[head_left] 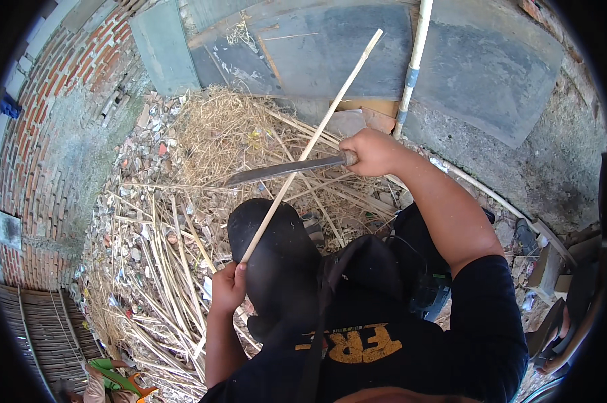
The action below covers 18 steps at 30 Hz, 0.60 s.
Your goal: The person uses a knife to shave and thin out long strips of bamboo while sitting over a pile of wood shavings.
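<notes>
My left hand [229,287] is closed around the lower end of a long, pale bamboo stick [330,113], which slants up and away to the right. In my right hand [372,153] is the handle of a machete [276,172], its dark blade pointing left. The blade crosses the stick around its middle; whether the edge bites into it I cannot tell. Beneath the stick's lower part is my dark-clothed knee [266,232].
Many bamboo strips [166,269] lie on rubble at the left, beside a heap of shavings [216,134]. Grey boards [485,74] and a pale pole [415,57] lean at the back. A brick wall [62,121] stands left. Parts of other people [109,383] show at the lower corners.
</notes>
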Each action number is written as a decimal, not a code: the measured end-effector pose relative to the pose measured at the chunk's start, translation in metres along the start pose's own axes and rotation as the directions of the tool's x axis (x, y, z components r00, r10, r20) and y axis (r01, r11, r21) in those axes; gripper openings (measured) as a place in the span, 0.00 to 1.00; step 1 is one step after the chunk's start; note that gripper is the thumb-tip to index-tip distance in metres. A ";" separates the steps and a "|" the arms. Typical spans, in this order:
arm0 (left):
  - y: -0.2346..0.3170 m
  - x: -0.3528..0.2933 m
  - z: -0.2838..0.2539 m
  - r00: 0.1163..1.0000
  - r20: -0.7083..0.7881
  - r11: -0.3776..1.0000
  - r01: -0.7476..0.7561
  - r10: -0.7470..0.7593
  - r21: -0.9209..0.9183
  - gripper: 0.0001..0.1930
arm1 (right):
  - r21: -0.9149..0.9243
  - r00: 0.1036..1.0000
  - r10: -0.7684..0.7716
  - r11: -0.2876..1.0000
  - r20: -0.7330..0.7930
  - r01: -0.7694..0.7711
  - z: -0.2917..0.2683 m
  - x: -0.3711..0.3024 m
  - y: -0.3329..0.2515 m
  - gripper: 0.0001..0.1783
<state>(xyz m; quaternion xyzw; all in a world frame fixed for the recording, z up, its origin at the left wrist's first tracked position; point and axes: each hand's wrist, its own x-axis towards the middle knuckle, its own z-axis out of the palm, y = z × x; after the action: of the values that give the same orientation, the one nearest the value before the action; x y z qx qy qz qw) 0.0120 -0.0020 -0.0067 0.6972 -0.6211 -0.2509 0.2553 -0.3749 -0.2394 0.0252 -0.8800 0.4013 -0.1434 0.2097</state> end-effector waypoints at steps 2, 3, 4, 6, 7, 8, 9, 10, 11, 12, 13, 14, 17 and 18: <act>-0.003 -0.002 0.000 1.000 -0.005 1.000 0.000 0.000 -0.007 0.23 | -0.062 0.984 0.152 0.987 0.091 -0.147 -0.008 0.006 0.000 0.15; -0.001 -0.001 0.002 1.000 -0.015 1.000 0.008 -0.008 -0.013 0.23 | -0.065 0.984 0.154 0.987 0.089 -0.148 -0.008 0.006 0.005 0.15; 0.000 0.000 0.002 1.000 -0.025 1.000 0.017 -0.017 -0.020 0.23 | -0.019 0.980 0.187 0.982 0.065 -0.186 -0.006 0.005 0.013 0.15; -0.003 0.000 0.003 0.999 -0.031 1.000 0.012 -0.012 0.004 0.23 | 0.025 0.975 0.220 0.975 0.043 -0.221 -0.004 0.002 0.023 0.15; -0.004 0.000 0.003 0.999 -0.037 1.000 0.011 -0.010 0.030 0.23 | 0.043 0.974 0.228 0.973 0.013 -0.228 -0.004 0.000 0.026 0.15; -0.004 0.001 0.002 0.999 -0.039 1.000 0.010 -0.009 0.027 0.23 | 0.061 0.971 0.237 0.970 -0.017 -0.235 -0.004 -0.001 0.029 0.15; 0.000 0.000 -0.001 0.999 0.000 0.999 0.035 -0.035 0.030 0.23 | 0.060 0.971 0.237 0.970 -0.015 -0.236 -0.004 -0.002 0.028 0.15; 0.001 0.000 -0.002 0.997 0.039 0.998 0.058 -0.060 0.033 0.23 | 0.063 0.974 0.222 0.974 -0.038 -0.219 -0.004 -0.002 0.026 0.15; 0.000 0.000 0.000 0.997 0.041 0.998 0.060 -0.061 0.032 0.23 | 0.065 0.976 0.207 0.977 -0.061 -0.203 -0.005 -0.002 0.025 0.15; -0.002 0.000 0.001 0.999 0.014 0.999 0.037 -0.037 0.009 0.23 | 0.065 0.976 0.210 0.976 -0.062 -0.206 -0.005 -0.002 0.021 0.15; -0.003 0.000 0.002 1.000 -0.014 1.000 0.014 -0.014 -0.013 0.23 | 0.043 0.981 0.188 0.982 -0.050 -0.186 -0.005 -0.003 0.015 0.14; -0.003 0.000 0.001 1.000 -0.012 1.000 0.012 -0.012 -0.013 0.23 | 0.021 0.985 0.167 0.986 -0.037 -0.166 -0.006 -0.003 0.010 0.14; 0.003 0.001 -0.003 0.999 0.005 0.999 0.035 -0.035 -0.017 0.23 | -0.125 0.999 0.042 0.991 0.011 -0.040 -0.002 -0.003 -0.008 0.14; 0.006 0.002 -0.005 0.999 0.029 0.999 0.039 -0.038 -0.036 0.23 | -0.121 0.999 0.042 0.992 0.010 -0.041 -0.001 -0.003 -0.007 0.14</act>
<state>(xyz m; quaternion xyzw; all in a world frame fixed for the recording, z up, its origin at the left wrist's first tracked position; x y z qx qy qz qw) 0.0110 -0.0039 0.0008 0.7007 -0.6063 -0.2771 0.2544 -0.3729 -0.2334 0.0291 -0.8835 0.4262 -0.1089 0.1613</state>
